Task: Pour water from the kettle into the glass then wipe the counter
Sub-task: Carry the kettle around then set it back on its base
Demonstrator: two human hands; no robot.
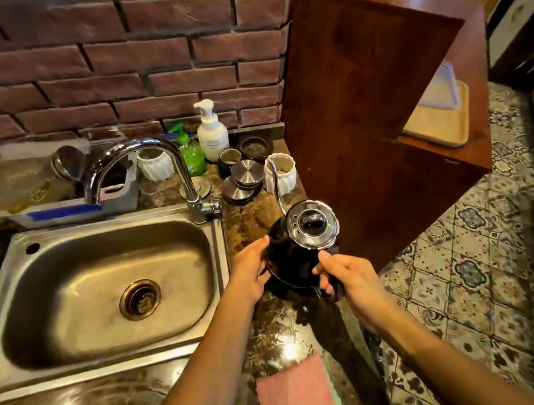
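A black gooseneck kettle (pixel 295 250) with a shiny lid stands on the marble counter (pixel 268 337) to the right of the sink, its thin spout rising toward the back. My left hand (pixel 251 268) rests against the kettle's left side. My right hand (pixel 346 277) is closed around the handle at its right. A pink cloth (pixel 297 400) lies flat on the counter near the front edge. A clear glass (pixel 155 191) stands behind the faucet base, hard to make out.
A steel sink (pixel 98 290) with a curved faucet (pixel 180 166) fills the left. Soap bottles (pixel 212 132), white ribbed cups (pixel 282 172) and metal lids (pixel 244 178) crowd the back. A wooden cabinet side (pixel 367 118) stands right of the counter, patterned floor tiles beyond.
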